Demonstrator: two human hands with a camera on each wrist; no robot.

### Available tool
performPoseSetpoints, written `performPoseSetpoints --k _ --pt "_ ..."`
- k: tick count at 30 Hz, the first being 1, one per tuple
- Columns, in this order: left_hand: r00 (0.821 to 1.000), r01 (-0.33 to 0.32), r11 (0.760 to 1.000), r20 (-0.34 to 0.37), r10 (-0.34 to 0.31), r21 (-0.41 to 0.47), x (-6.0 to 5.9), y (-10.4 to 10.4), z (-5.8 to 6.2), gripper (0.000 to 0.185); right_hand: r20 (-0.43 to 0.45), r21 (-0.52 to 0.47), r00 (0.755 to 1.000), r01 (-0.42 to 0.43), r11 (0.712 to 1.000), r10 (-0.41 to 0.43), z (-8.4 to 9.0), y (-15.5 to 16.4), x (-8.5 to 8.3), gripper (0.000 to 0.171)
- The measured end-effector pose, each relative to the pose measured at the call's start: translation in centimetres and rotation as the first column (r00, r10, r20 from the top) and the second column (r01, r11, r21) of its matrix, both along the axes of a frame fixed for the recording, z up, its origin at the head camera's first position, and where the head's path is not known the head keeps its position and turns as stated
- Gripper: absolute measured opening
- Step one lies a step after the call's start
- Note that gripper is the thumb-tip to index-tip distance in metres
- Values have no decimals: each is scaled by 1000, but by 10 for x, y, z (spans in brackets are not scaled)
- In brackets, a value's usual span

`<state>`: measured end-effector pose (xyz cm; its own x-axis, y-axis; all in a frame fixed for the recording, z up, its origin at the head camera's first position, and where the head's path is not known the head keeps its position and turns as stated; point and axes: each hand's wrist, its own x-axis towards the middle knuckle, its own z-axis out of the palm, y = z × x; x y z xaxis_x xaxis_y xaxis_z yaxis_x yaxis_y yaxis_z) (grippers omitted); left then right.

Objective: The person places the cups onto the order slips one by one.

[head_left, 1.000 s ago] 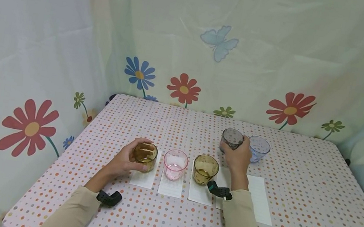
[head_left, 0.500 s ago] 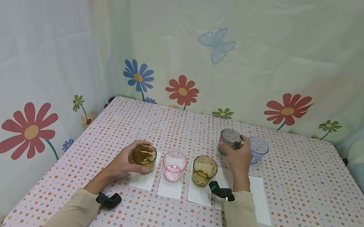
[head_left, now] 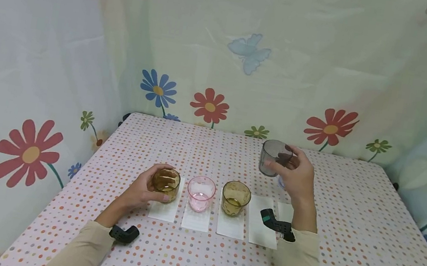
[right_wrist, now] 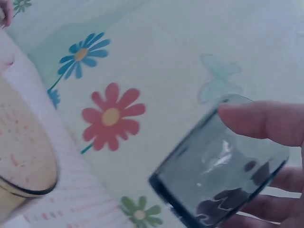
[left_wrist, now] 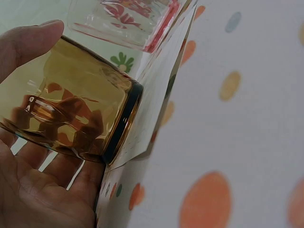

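Note:
My left hand (head_left: pixel 139 192) grips an amber glass (head_left: pixel 172 190), thumb on its near side and fingers round the far side. The left wrist view shows the base of this amber glass (left_wrist: pixel 80 95) down at a paper strip. My right hand (head_left: pixel 301 176) holds a smoky grey glass (head_left: pixel 269 159) up above the table. In the right wrist view the grey glass (right_wrist: pixel 204 166) hangs tilted, with the thumb on one side and the fingers on the other. A bluish glass (head_left: pixel 281 182) is mostly hidden behind the right hand.
A pink glass (head_left: pixel 200 201) and another amber glass (head_left: pixel 234 207) stand upright on white paper strips, in a row right of the left hand. A further paper strip (head_left: pixel 263 230) lies beside them, near the right wrist. Flowered curtain (head_left: pixel 196 24) encloses the dotted table (head_left: pixel 177 261).
My right hand has raised the grey glass from the table beside the bluish glass and shifted slightly right, now covering most of the bluish glass. The left hand keeps its grip in place.

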<state>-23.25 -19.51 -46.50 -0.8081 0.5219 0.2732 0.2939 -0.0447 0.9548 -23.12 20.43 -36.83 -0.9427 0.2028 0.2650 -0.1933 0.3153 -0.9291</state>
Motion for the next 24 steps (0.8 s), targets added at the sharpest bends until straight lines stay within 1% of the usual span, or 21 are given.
performPoseSetpoints --k 1,4,6,7,10,13,15,18,21,24 --pt "1000 -4 1000 3 4 0 0 -1 0 76 16 9 999 -40 999 40 11 -2 8 77" --pt "1000 -7 1000 4 7 1 1 -2 1 76 5 -15 992 -125 992 125 25 1 20 75" --pt "1000 6 1000 -11 -6 6 0 -2 1 75 -7 -8 989 -145 989 145 33 4 29 73" --pt "1000 11 1000 -14 -11 8 0 -2 1 75 -9 12 989 -145 989 145 37 5 33 72" --pt "999 25 1000 -25 -25 16 0 -2 0 75 -24 47 984 -174 984 175 41 12 42 69" --pt "1000 23 1000 -17 -23 18 0 -1 -1 75 -38 57 966 -253 966 255 41 21 48 66" --pt "1000 19 1000 -15 -19 15 0 0 -2 76 -30 46 945 -324 945 326 38 30 49 64" --pt "1000 22 1000 -10 -21 16 0 0 -2 76 10 34 907 -421 906 421 29 41 47 64" --pt "1000 21 1000 1 -21 18 1 0 -1 77 54 6 860 -508 861 507 17 49 42 67" --pt "1000 14 1000 4 -14 19 1 -1 1 78 89 -23 816 -572 820 572 5 53 35 69"
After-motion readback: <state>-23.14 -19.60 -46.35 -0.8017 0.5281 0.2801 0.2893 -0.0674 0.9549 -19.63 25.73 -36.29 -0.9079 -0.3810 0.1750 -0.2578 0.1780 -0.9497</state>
